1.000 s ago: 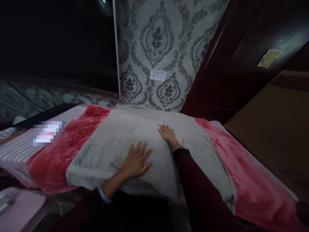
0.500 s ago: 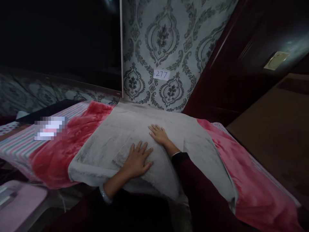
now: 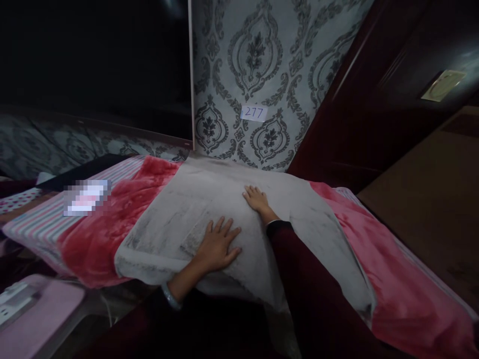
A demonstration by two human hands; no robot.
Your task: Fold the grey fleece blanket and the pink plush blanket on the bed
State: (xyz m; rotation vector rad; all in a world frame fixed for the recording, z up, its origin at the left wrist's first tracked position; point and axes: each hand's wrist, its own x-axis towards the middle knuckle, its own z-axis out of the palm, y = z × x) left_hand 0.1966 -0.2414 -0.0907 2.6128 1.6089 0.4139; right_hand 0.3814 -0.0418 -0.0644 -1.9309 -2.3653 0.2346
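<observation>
Head view, and both palms are down on the pale grey cloth, which lies across a red blanket showing on either side, with a striped cover beneath. Left hand nearer the body, fingers fanned wide; right hand farther out, its own loosely parted. Neither has hold of anything, just flat contact! Well along, by the look of it: the cloth is laid out broad and mostly flat. What seems left is close in: a fuzzy-edged layer under the left hand, fold or separate piece, impossible to tell, plus faint creases and an uneven front edge. Now the writing: a white slip on the patterned wallpaper reads 277, handwritten. A tiny mark on the black screen, low on its frame, is too small to make out, and that pixelated patch gives nothing away.
</observation>
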